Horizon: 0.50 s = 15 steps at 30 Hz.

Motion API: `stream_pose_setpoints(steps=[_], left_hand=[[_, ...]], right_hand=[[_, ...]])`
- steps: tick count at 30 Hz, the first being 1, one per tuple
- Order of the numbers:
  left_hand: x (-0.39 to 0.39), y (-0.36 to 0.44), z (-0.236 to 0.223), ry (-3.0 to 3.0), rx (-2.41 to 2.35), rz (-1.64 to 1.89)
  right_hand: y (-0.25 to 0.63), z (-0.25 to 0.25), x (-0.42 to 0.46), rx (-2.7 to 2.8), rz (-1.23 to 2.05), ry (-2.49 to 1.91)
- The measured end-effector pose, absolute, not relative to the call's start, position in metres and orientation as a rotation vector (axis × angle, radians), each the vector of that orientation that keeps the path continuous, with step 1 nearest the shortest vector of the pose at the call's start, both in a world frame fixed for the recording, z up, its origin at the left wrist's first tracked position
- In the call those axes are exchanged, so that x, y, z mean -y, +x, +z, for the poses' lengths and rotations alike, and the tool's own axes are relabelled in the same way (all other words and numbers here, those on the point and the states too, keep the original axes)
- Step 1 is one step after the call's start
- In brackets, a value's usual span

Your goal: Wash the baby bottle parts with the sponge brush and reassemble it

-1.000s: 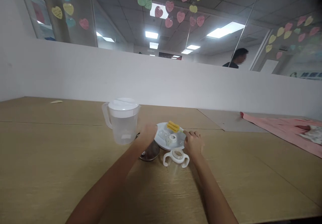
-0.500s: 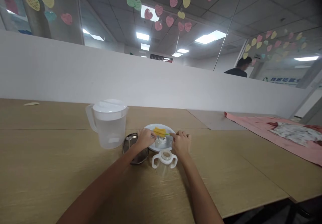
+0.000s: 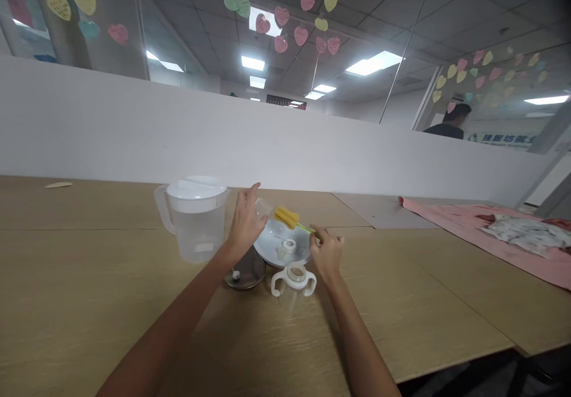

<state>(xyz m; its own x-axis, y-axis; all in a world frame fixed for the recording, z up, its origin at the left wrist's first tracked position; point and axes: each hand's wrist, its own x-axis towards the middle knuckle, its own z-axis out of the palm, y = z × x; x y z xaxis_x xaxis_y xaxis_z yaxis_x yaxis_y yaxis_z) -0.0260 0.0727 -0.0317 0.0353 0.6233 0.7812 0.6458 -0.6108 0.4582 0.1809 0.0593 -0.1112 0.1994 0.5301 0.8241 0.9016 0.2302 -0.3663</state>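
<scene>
My right hand (image 3: 327, 253) is closed on the green handle of a bottle brush (image 3: 286, 217). The brush's yellow sponge head points up and left above a white bowl (image 3: 263, 248). My left hand (image 3: 245, 223) is raised beside the bowl, thumb and forefinger round a clear plastic cup-like piece (image 3: 263, 208), which is faint and partly hidden. In the bowl lies a white ring-shaped part (image 3: 289, 246) with a clear piece next to it. A clear bottle with two white handles (image 3: 294, 284) stands upright in front of the bowl, its top uncovered.
Left of my left hand stands a clear pitcher with a white lid (image 3: 196, 218). A round metal dish (image 3: 250, 272) holding a small white part lies partly under my left forearm. Pink cloth (image 3: 450, 215) covers the table's right side. Behind the partition is a person (image 3: 448, 124).
My left hand has left the brush's sponge head and risen to the left, with the clear piece now visible at its fingers. The brush now tilts upward in my right hand.
</scene>
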Motion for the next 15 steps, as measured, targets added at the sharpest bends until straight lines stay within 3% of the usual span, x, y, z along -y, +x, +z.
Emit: stream_pose_setpoints(steps=[5, 15], left_hand=[[-0.071, -0.033, -0.024, -2.566, 1.446, -1.738], [-0.068, -0.033, -0.021, -2.985, 1.468, -2.184]], right_hand=[[0.182, -0.109, -0.056, 1.383, -0.481, -1.32], [0.172, -0.109, -0.043, 1.485, -0.65, -1.153]])
